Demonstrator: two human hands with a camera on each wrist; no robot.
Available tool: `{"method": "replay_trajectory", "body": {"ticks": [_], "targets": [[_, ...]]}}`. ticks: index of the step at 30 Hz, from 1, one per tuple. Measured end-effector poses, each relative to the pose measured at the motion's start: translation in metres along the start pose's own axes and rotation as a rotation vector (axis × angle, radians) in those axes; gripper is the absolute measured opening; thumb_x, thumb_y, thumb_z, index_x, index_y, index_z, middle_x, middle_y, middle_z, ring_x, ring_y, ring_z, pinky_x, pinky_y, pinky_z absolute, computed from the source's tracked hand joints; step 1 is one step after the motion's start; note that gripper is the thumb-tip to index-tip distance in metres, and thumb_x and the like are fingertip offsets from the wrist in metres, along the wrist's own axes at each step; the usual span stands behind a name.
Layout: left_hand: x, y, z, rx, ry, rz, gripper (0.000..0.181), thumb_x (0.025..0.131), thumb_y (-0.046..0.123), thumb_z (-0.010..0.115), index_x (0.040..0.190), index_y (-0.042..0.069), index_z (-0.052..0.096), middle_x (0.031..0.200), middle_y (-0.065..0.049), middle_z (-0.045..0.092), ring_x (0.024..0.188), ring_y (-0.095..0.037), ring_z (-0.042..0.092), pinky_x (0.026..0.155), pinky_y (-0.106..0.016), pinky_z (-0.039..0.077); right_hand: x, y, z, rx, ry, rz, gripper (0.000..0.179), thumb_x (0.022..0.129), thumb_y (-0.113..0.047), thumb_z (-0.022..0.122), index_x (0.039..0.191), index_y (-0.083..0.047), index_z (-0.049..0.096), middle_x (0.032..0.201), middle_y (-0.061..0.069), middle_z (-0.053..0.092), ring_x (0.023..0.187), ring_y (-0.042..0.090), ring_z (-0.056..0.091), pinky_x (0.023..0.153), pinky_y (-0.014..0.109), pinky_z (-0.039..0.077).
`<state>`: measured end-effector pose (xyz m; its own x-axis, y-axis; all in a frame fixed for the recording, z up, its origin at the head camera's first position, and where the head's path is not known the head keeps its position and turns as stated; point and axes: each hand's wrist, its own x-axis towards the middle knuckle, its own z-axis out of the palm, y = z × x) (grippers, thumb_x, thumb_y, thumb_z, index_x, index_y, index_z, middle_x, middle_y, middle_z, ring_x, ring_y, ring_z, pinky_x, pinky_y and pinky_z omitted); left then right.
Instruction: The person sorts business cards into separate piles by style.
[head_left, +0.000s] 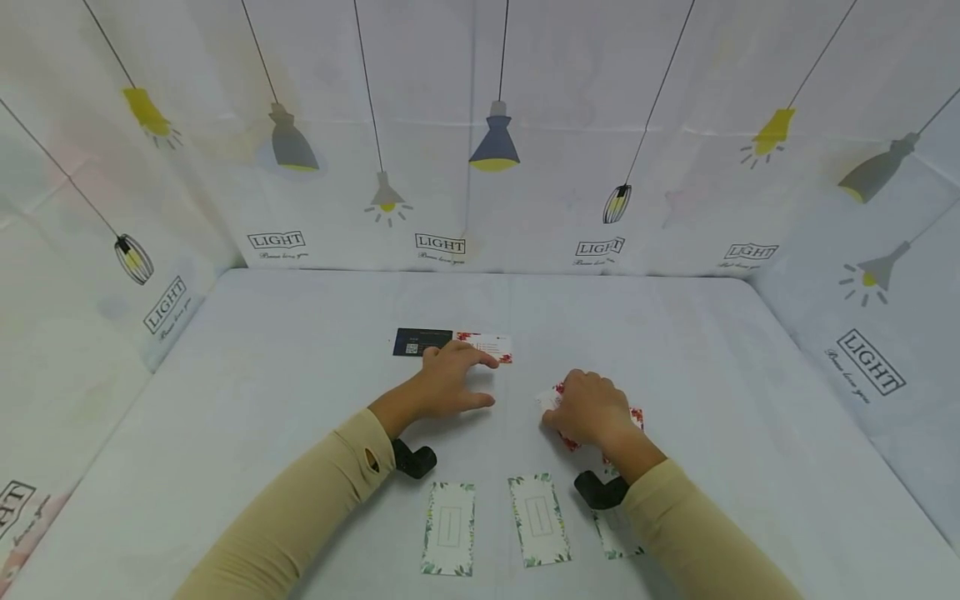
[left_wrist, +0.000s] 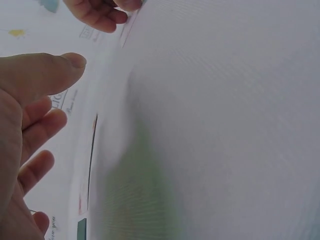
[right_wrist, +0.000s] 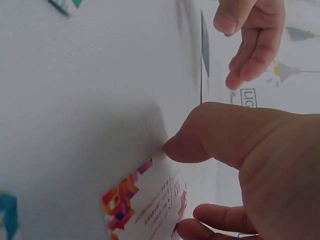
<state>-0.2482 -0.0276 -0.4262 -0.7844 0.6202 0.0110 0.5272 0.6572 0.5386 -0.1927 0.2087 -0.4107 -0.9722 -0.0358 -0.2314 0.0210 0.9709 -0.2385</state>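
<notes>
A white business card with a red-orange geometric pattern (right_wrist: 150,202) is lying on the white tabletop (head_left: 300,350), just right of the middle, directly beneath the right hand (head_left: 592,408). That hand is the nearer one by far; its thumb is pressing one edge of the card while curled fingertips are meeting the opposite edge, so it appears to be pinching the card across. The palm is hiding much of it from above, so its long axis is not showing clearly, though its edges are running aslant to the table.

The card is looking thin and flat, with angular red, orange and purple shapes crowding its corners and small lines of print filling the white between. More red pattern is peeking out on the hand's right side, perhaps from another card.

The left hand (head_left: 450,383) is hovering well to the left, its thumb and fingers spread and holding nothing. Just beyond it, a black card (head_left: 412,340) with a QR code and a white card with red corners (head_left: 493,344) are lying side by side. Nearer the person, three leaf-bordered cards (head_left: 539,521) are lying in a row, the rightmost partly covered by the right forearm.
</notes>
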Motion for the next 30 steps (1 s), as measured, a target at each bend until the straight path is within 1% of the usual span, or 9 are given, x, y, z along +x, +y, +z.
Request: {"method": "replay_trajectory", "body": {"ticks": [4,7,10,13,16,19,22,25,30], "targets": [[0.002,-0.001,0.004,0.015,-0.018,0.000,0.051,0.087,0.036,0.078,0.132,0.019,0.064,0.134,0.004,0.060,0.139,-0.024,0.034,0.101,-0.054,0.022,0.001,-0.002,0.001,-0.002,0.001,-0.053,0.046,0.082,-0.031,0.074,0.109,0.003,0.059,0.083,0.009,0.056,0.075,0.026,0.053,0.065,0.039,0.046],[0.005,-0.002,0.010,0.025,-0.035,0.022,0.053,0.086,0.038,0.079,0.133,0.020,0.063,0.134,0.005,0.060,0.138,-0.022,0.035,0.101,-0.053,0.023,0.001,-0.004,0.003,0.013,0.011,-0.098,0.049,0.082,-0.029,0.075,0.116,0.002,0.060,0.090,0.009,0.059,0.080,0.027,0.053,0.074,0.043,0.047],[0.008,-0.003,0.017,0.021,-0.054,0.048,0.056,0.086,0.039,0.078,0.135,0.021,0.061,0.136,0.008,0.058,0.136,-0.018,0.035,0.101,-0.051,0.023,0.000,-0.006,0.004,0.049,0.015,-0.149,0.051,0.083,-0.028,0.076,0.121,0.001,0.060,0.096,0.008,0.061,0.085,0.027,0.053,0.079,0.044,0.048],[0.011,-0.002,0.024,0.014,-0.074,0.071,0.060,0.086,0.040,0.078,0.139,0.022,0.058,0.139,0.011,0.055,0.137,-0.016,0.033,0.102,-0.050,0.022,0.000,-0.008,0.006,0.088,0.014,-0.198,0.052,0.083,-0.028,0.077,0.123,0.000,0.061,0.100,0.008,0.062,0.089,0.026,0.054,0.082,0.043,0.048],[0.014,0.002,0.027,0.007,-0.100,0.084,0.062,0.085,0.039,0.078,0.141,0.022,0.057,0.142,0.011,0.053,0.139,-0.016,0.033,0.104,-0.051,0.021,-0.001,-0.009,0.008,0.098,0.016,-0.255,0.052,0.083,-0.028,0.077,0.124,0.000,0.061,0.108,0.008,0.063,0.095,0.026,0.055,0.089,0.044,0.048],[0.016,0.007,0.029,0.026,-0.126,0.081,0.061,0.086,0.038,0.078,0.141,0.022,0.058,0.141,0.010,0.054,0.139,-0.017,0.033,0.104,-0.052,0.022,-0.001,-0.010,0.010,0.108,0.018,-0.302,0.053,0.084,-0.028,0.076,0.126,0.001,0.059,0.114,0.009,0.062,0.102,0.027,0.055,0.096,0.046,0.045],[0.016,0.011,0.028,0.036,-0.145,0.070,0.057,0.086,0.036,0.077,0.139,0.022,0.060,0.139,0.009,0.056,0.138,-0.017,0.034,0.105,-0.052,0.021,-0.002,-0.010,0.012,0.127,0.023,-0.322,0.053,0.085,-0.027,0.076,0.127,0.000,0.058,0.116,0.009,0.062,0.107,0.028,0.054,0.098,0.048,0.043],[0.016,0.012,0.027,0.033,-0.147,0.067,0.052,0.087,0.035,0.078,0.135,0.022,0.062,0.136,0.009,0.058,0.138,-0.018,0.035,0.108,-0.053,0.019,-0.003,-0.008,0.013,0.130,0.034,-0.331,0.053,0.085,-0.027,0.077,0.127,0.000,0.058,0.117,0.009,0.061,0.110,0.029,0.054,0.099,0.048,0.043],[0.016,0.007,0.027,0.012,-0.121,0.080,0.050,0.085,0.037,0.079,0.131,0.024,0.065,0.132,0.010,0.060,0.137,-0.019,0.037,0.107,-0.055,0.019,-0.005,-0.003,0.012,0.109,0.052,-0.335,0.057,0.084,-0.030,0.080,0.128,0.000,0.059,0.122,0.011,0.061,0.116,0.032,0.053,0.100,0.050,0.041]]}}
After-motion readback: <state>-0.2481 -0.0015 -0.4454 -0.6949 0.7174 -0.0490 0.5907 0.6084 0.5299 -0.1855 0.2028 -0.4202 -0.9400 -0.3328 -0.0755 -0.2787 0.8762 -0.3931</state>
